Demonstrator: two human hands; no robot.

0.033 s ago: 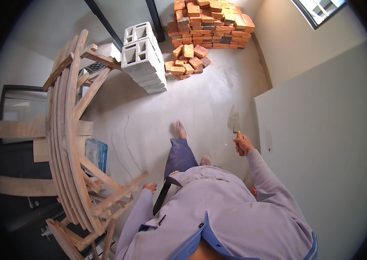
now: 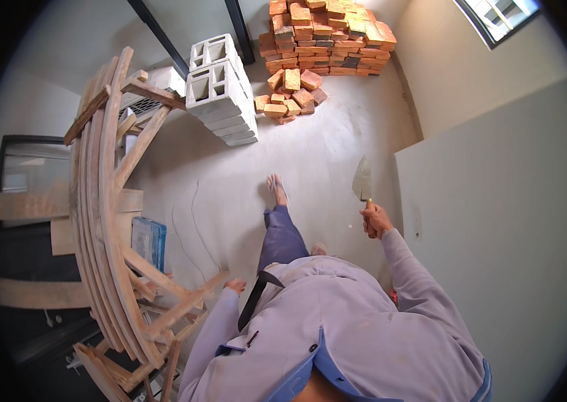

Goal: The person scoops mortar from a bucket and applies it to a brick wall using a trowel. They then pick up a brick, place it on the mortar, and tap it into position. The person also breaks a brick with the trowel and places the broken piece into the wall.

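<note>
My right hand [image 2: 376, 220] is closed round the handle of a pointing trowel [image 2: 362, 181]. The trowel's flat, leaf-shaped metal blade points away from me above the floor, with nothing piled on it that I can make out. My left hand [image 2: 235, 286] hangs low at my side with its fingers loosely out and holds nothing visible. Close by it is the end of a wooden bar [image 2: 211, 280] belonging to a timber trestle; I cannot tell whether they touch. My left foot [image 2: 276, 190] is stretched forward on the floor.
Long planks on the wooden trestle [image 2: 110, 201] fill the left side, beside a blue case [image 2: 149, 242]. Ahead stand stacked grey concrete blocks [image 2: 220, 94] and a pile of red bricks [image 2: 327, 43], with loose bricks [image 2: 290, 97] before it. A pale wall panel [image 2: 491, 221] rises at right.
My left leg and foot have shifted slightly forward, and the foot looks sharper. The trowel blade has tipped a little further from me. Both hands stay almost where they were.
</note>
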